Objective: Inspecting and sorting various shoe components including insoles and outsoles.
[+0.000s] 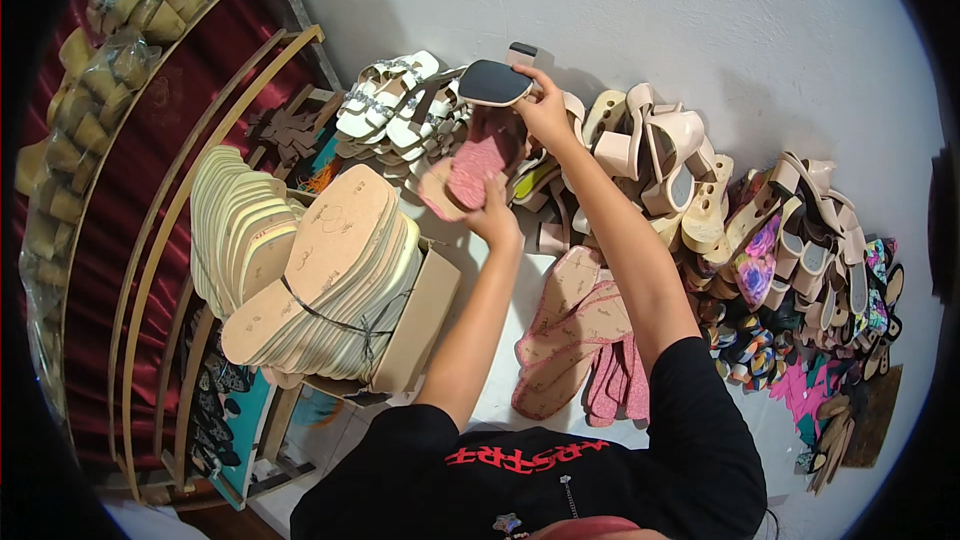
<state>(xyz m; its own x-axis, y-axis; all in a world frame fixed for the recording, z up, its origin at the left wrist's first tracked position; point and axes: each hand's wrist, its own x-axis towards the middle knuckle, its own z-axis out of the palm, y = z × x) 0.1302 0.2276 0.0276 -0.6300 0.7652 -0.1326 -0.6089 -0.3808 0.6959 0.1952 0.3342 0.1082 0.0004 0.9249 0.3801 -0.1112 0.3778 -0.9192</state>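
My right hand, raised near the wall, is closed on a heeled shoe with a dark flat sole and a block heel. Lower and to the left, my left hand grips pink insoles by their lower end; a tan backing shows on one of them. The shoe's lower part sits close above the insoles, and I cannot tell whether they touch. More pink-edged insoles, tan side up, lie on the white surface between my forearms.
At left, a cardboard box holds stacks of tan insole boards, some tied with dark cord. White sandals are piled behind. Beige heeled shoes crowd the right along the wall. A wooden rack curves along the far left.
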